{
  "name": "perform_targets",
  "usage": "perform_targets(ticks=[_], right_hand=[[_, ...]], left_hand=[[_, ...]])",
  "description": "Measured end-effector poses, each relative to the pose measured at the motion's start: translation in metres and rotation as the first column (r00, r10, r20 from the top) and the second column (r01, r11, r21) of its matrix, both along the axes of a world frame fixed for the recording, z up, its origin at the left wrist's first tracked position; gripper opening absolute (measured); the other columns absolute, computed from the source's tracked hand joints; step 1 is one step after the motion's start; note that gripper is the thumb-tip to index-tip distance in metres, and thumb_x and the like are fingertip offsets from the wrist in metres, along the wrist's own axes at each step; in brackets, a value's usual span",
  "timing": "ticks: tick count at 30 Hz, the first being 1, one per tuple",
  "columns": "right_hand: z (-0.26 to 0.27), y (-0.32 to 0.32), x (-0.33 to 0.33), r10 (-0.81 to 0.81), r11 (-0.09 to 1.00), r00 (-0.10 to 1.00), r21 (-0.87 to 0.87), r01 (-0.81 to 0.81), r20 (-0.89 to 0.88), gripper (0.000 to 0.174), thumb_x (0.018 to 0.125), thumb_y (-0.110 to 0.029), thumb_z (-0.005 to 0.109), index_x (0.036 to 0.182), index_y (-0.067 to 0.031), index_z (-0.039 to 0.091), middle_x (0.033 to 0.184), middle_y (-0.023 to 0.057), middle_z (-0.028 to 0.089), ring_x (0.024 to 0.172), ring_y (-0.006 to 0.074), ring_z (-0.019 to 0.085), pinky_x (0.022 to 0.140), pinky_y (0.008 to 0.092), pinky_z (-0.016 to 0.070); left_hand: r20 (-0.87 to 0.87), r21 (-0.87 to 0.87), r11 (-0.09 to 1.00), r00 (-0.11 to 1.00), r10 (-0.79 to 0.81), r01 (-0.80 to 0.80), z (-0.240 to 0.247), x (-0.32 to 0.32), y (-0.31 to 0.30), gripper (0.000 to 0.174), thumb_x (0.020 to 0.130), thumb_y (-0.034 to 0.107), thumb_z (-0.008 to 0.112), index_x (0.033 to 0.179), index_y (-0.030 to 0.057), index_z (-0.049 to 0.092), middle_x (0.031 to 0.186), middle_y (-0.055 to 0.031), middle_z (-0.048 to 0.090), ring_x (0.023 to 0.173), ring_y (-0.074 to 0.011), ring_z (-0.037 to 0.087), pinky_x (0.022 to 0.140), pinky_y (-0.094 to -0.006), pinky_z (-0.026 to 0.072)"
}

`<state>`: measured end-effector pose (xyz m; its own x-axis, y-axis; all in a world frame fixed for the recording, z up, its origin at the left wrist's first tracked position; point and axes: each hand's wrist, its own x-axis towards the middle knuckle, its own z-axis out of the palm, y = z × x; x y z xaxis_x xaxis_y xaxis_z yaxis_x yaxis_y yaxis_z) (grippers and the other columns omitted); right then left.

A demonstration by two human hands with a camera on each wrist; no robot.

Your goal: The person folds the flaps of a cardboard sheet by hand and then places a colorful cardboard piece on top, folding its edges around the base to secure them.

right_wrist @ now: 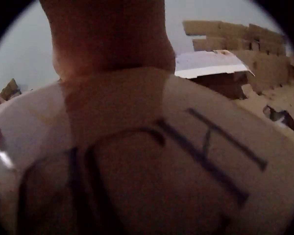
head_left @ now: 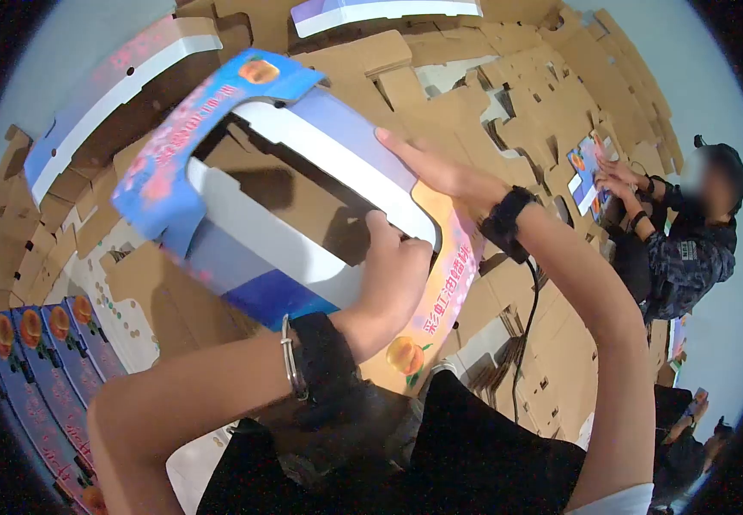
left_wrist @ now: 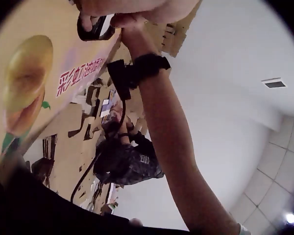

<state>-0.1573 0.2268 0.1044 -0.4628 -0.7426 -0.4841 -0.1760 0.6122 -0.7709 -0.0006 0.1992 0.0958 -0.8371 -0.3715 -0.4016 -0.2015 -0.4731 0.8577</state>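
A printed cardboard fruit box (head_left: 303, 129), with blue, lilac and orange panels and a peach picture, is held tilted over my lap. A long opening in its white-edged top shows the brown inside. My left hand (head_left: 393, 275) grips the box at the orange end, fingers curled at the edge of the opening. In the left wrist view this hand (left_wrist: 142, 10) is above the orange panel with red lettering. My right hand (head_left: 427, 167) lies with straight fingers along the far lilac side. Large dark letters on a box panel (right_wrist: 137, 161) fill the right wrist view.
Flattened brown cardboard (head_left: 551, 112) is spread and stacked around. Several blue peach-printed boxes (head_left: 45, 369) stand in a row at lower left. More printed box pieces (head_left: 114, 94) lie at the back. Another person (head_left: 689, 232) handles a printed box at right. A black cable (head_left: 526, 335) hangs from my right wrist.
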Motion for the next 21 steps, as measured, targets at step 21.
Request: perform_targets(ticks=[21], right_hand=[[0.036,-0.053,0.011,0.188,0.811,0.423,-0.103,-0.577,-0.886,0.019,0.078,-0.018,0.049,0.090,-0.0046,0.056,0.082,0.0095,0.057,0.079,0.0275,0.054,0.072,0.0367,0.0403]], left_hand=[[0.147,-0.328,0.944,0.988,0.039,0.012,-0.033,-0.071,-0.154,0.021,0.070,0.012,0.048,0.081,-0.0041,0.055,0.073,-0.0090,0.055,0.068,-0.0169,0.051,0.061,-0.0312,0.0404]])
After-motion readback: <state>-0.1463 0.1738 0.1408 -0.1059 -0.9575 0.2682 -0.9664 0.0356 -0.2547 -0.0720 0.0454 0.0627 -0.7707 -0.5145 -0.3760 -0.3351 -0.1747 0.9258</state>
